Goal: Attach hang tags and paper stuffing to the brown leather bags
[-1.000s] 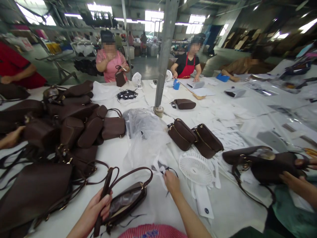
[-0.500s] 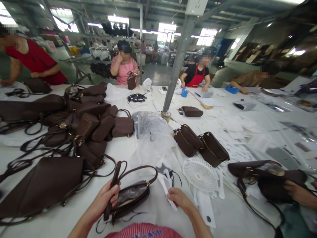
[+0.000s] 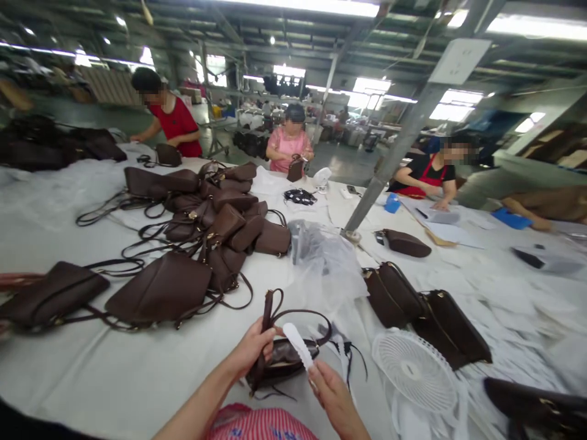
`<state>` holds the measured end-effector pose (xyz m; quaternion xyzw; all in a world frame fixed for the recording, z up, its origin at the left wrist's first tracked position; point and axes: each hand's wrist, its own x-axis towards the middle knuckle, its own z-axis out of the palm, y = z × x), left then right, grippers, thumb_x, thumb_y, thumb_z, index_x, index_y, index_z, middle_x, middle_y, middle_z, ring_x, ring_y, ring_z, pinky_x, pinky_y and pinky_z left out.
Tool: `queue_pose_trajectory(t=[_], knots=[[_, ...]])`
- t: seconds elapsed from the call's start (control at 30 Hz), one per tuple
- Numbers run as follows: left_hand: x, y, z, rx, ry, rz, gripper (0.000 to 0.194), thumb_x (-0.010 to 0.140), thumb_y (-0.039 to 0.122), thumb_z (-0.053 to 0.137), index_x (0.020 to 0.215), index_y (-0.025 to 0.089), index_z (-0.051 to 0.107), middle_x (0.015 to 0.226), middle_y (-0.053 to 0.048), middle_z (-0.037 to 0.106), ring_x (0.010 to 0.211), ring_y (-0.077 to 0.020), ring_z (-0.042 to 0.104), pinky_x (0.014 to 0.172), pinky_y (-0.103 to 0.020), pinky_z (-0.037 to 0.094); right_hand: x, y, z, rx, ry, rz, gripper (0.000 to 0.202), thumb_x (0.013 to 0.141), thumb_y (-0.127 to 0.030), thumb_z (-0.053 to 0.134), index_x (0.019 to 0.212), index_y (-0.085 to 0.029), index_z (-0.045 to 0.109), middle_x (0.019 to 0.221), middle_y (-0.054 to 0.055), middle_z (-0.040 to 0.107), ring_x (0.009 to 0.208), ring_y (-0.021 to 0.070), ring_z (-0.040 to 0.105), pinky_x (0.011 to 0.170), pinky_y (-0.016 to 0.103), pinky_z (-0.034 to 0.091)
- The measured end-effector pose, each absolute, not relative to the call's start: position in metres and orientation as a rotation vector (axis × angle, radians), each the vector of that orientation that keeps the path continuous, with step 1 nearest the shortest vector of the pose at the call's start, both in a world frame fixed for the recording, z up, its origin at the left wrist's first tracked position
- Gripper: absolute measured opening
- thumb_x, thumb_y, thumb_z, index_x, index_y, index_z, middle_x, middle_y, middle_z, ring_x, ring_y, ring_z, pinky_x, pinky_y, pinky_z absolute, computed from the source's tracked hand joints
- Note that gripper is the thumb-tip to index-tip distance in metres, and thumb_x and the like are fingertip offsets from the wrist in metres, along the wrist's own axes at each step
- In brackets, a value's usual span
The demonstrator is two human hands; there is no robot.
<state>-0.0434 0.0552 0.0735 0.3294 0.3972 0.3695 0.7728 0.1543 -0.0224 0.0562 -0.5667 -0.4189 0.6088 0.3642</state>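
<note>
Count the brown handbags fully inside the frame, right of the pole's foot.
3: far handbag lying alone; left handbag and right handbag side by side beyond the white fan. Cut-off bag at right excluded; others may be hidden.

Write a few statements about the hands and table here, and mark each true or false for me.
1. The left hand grips a brown strap. True.
2. The right hand is empty. False: it holds a white strip.
3. A white fan lies to the right of that hand. True.
4. The heaped bags are pale pink. False: they are dark brown.
5. Across the table, a person in pink holds a small brown bag. True.
</note>
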Motion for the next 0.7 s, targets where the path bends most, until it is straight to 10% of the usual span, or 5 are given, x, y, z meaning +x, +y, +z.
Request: queue_pose_trajectory(t=[0.27, 0.5, 0.7], knots=[[-0.04, 0.05, 0.063, 0.766, 0.908, 0.852, 0.026, 0.069, 0.024, 0.064, 0.085, 0.019, 0.044, 0.044, 0.013, 0.037, 0.035, -0.0039, 0.031, 0.038, -0.016, 0.027, 0.126, -0.015, 0.058, -1.591, -1.456, 1.415, 0.051, 0.083, -0.069, 0.038, 0.067, -0.021, 0.046, 0.056, -0.005, 0.042, 0.051, 0.0117, 0.04, 0.048, 0.022, 0.029], [-0.043, 0.051, 0.062, 0.87, 0.958, 0.833, 0.03, 0.07, 0.018, 0.059, 0.097, 0.017, 0.046, 0.053, 0.012, 0.044, 0.037, -0.0043, 0.038, 0.038, -0.016, 0.03, 0.163, -0.016, 0.088, -1.867, -1.859, 0.421, 0.043, 0.091, -0.054, 0.034, 0.07, -0.023, 0.056, 0.064, 0.002, 0.06, 0.058, 0.0165, 0.054, 0.056, 0.025, 0.035], [-0.044, 0.052, 0.06, 0.726, 0.93, 0.878, 0.029, 0.072, 0.024, 0.06, 0.095, 0.019, 0.043, 0.045, 0.015, 0.036, 0.033, -0.0037, 0.029, 0.036, -0.016, 0.024, 0.243, -0.019, 0.092, -2.152, -1.518, 0.27, 0.052, 0.082, -0.069, 0.034, 0.072, -0.024, 0.06, 0.067, 0.007, 0.067, 0.062, 0.0238, 0.061, 0.058, 0.032, 0.042]])
